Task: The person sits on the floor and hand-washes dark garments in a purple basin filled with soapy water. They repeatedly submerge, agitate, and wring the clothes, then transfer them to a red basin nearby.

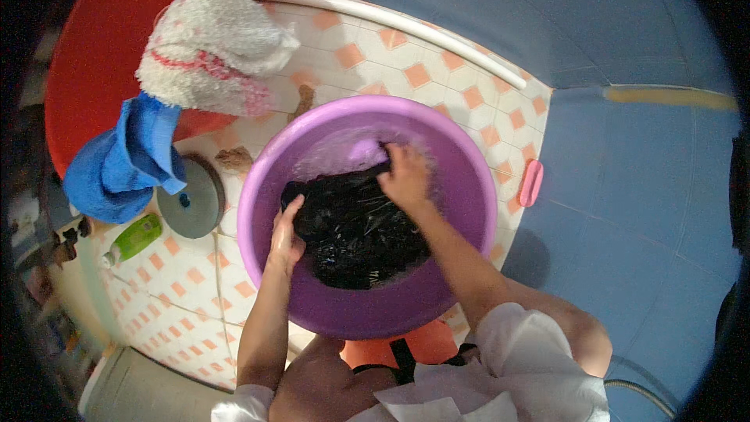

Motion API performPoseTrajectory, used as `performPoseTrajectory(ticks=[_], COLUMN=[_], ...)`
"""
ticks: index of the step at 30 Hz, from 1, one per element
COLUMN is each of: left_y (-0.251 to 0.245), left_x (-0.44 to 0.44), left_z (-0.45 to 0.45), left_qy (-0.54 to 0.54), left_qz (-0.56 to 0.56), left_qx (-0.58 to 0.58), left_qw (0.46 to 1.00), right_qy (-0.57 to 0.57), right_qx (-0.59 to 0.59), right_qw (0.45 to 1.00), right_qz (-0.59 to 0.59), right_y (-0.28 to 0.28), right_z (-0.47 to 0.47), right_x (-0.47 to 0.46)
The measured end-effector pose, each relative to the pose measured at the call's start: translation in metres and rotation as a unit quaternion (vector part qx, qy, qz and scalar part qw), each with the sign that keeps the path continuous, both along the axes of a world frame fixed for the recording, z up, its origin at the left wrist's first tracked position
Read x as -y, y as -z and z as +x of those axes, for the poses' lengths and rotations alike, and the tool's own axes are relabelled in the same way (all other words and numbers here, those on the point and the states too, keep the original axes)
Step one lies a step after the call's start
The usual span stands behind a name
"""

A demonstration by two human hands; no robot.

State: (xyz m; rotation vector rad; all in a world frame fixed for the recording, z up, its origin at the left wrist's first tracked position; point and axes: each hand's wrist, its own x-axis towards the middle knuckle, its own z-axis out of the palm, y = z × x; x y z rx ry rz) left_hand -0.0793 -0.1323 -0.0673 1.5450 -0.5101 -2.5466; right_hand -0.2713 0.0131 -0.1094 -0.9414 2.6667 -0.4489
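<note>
Before me on the tiled floor stands a round purple plastic basin (375, 319) with water in it. A wet black garment (363, 228) lies spread in the water, a small pale print near its lower edge. At the garment's left edge, my left hand (288, 233) grips the cloth, thumb on top. My right hand (407, 179) is at the garment's upper right edge, its fingers slightly blurred and closed on the dark cloth. Water ripples around the right fingers and along the basin's far side.
A red tub (111, 29) at upper left has a white towel (205, 41) and a blue cloth (123, 158) over its rim. Nearby are a grey round lid-like object (196, 205) and a green bottle (136, 238). A pink brush (531, 183) lies by the blue wall; a white pipe (398, 23) runs behind.
</note>
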Motion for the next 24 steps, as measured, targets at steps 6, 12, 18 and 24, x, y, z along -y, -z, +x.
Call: performPoseTrajectory(ticks=[6,12,18,24], left_y=[0.018,0.025,0.029,0.010], left_x=[0.010,0.007,-0.012,-0.004], left_z=[-0.009,0.007,0.016,0.009], left_qy=[-0.077,-0.039,0.035,-0.107], left_qz=[0.115,0.076,0.002,0.026], left_qx=[-0.108,-0.170,0.005,-0.006], left_qw=[0.985,0.982,0.999,0.994], right_qy=[0.122,-0.201,-0.196,0.055], right_qx=[0.214,0.239,-0.056,-0.059], right_qw=[0.965,0.927,0.973,0.997], right_qz=[-0.085,-0.210,-0.105,0.000], right_y=[0.018,-0.099,-0.030,0.002], right_z=[0.063,0.178,0.074,0.004], right_x=[0.015,0.068,0.061,-0.015])
